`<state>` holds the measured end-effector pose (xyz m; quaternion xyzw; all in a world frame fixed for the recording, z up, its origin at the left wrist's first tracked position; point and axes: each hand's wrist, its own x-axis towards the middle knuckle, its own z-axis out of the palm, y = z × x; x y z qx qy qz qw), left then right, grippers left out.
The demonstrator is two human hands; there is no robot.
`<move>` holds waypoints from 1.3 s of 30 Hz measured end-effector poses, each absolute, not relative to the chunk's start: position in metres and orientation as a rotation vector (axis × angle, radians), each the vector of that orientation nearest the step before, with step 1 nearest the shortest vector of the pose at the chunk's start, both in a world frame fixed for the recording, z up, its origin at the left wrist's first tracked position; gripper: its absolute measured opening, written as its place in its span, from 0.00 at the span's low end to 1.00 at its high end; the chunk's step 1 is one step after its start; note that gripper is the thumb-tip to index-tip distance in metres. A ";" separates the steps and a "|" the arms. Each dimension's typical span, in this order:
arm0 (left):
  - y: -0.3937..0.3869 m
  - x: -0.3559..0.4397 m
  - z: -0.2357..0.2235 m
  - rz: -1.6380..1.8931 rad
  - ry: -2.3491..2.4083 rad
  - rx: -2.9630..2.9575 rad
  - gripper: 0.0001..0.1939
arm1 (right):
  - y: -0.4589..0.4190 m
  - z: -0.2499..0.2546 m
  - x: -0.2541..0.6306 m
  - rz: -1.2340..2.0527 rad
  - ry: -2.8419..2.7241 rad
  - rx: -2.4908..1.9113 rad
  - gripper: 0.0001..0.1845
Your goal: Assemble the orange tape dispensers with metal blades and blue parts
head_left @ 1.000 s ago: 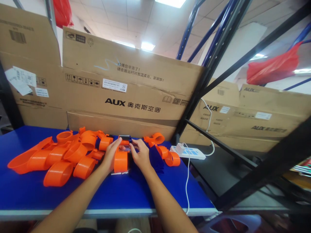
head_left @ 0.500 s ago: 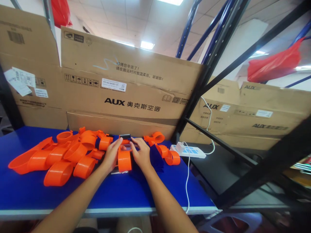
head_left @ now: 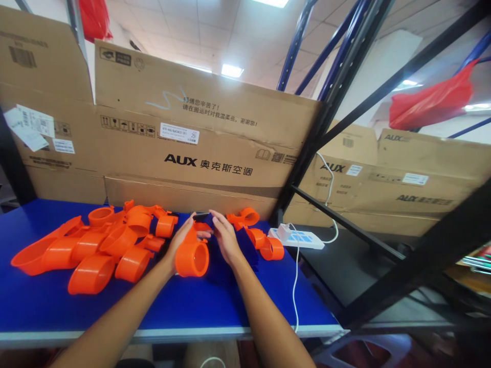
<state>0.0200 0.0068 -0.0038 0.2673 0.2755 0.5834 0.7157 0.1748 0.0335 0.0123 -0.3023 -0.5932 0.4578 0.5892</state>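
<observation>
My left hand is closed around an orange plastic part with a round ring at its near end. The ring hangs below the fingers, its opening turned partly to the right. At the far end of this part is a small flat black piece, between my two hands. My right hand has its fingertips pinched at the right end of the black piece. How the black piece joins the orange part is hidden by my fingers.
Several orange ringed parts lie heaped on the blue tabletop at left. A few more orange parts lie at right, beside dark blue sheets. A white power strip with a cable stands near the black rack post. Cardboard walls the back.
The orange part has tilted and turned in my left hand, its ring swinging left and showing its opening. The black piece has turned too, and my right fingers have shifted to its right end.
</observation>
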 end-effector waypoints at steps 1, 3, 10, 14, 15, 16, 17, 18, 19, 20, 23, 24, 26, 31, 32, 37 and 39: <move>0.006 0.021 -0.003 1.300 0.605 0.623 0.29 | 0.032 0.013 0.173 1.128 -1.379 -0.688 0.25; 0.004 0.023 -0.001 1.310 0.603 0.682 0.32 | 0.030 0.013 0.170 1.230 -1.364 -0.664 0.25; 0.002 0.023 -0.008 1.327 0.707 0.844 0.29 | 0.036 0.009 0.172 1.310 -1.248 -0.659 0.24; 0.001 0.023 -0.010 1.316 0.775 0.921 0.29 | 0.039 0.006 0.173 1.284 -1.255 -0.705 0.23; 0.001 0.023 -0.010 1.318 0.790 0.938 0.29 | 0.039 0.005 0.172 1.274 -1.265 -0.719 0.23; 0.000 0.022 -0.009 1.321 0.804 0.953 0.29 | 0.038 0.005 0.172 1.263 -1.276 -0.734 0.23; -0.001 0.022 -0.009 1.324 0.817 0.964 0.29 | 0.037 0.006 0.171 1.250 -1.287 -0.748 0.23; -0.001 0.022 -0.008 1.327 0.829 0.974 0.28 | 0.035 0.006 0.170 1.235 -1.298 -0.761 0.22; -0.001 0.022 -0.008 1.329 0.840 0.981 0.28 | 0.034 0.007 0.170 1.220 -1.307 -0.773 0.22; -0.001 0.022 -0.008 1.331 0.849 0.985 0.28 | 0.032 0.008 0.169 1.205 -1.315 -0.782 0.22; 0.001 0.023 -0.009 1.341 0.867 0.990 0.28 | 0.028 0.012 0.167 1.165 -1.338 -0.799 0.21; 0.001 0.023 -0.010 1.347 0.872 0.990 0.27 | 0.027 0.013 0.166 1.155 -1.345 -0.802 0.21; 0.002 0.023 -0.012 1.367 0.883 0.992 0.27 | 0.025 0.014 0.165 1.139 -1.359 -0.804 0.22; 0.005 0.023 -0.012 1.438 0.924 1.005 0.23 | 0.025 0.011 0.164 1.113 -1.385 -0.809 0.22; 0.005 0.023 -0.012 1.449 0.931 1.009 0.22 | 0.026 0.010 0.164 1.108 -1.389 -0.810 0.21; 0.004 0.023 -0.010 1.461 0.950 1.024 0.24 | 0.026 0.009 0.165 1.083 -1.421 -0.817 0.21; 0.002 0.024 -0.009 1.452 0.948 1.032 0.26 | 0.025 0.009 0.165 1.073 -1.440 -0.818 0.20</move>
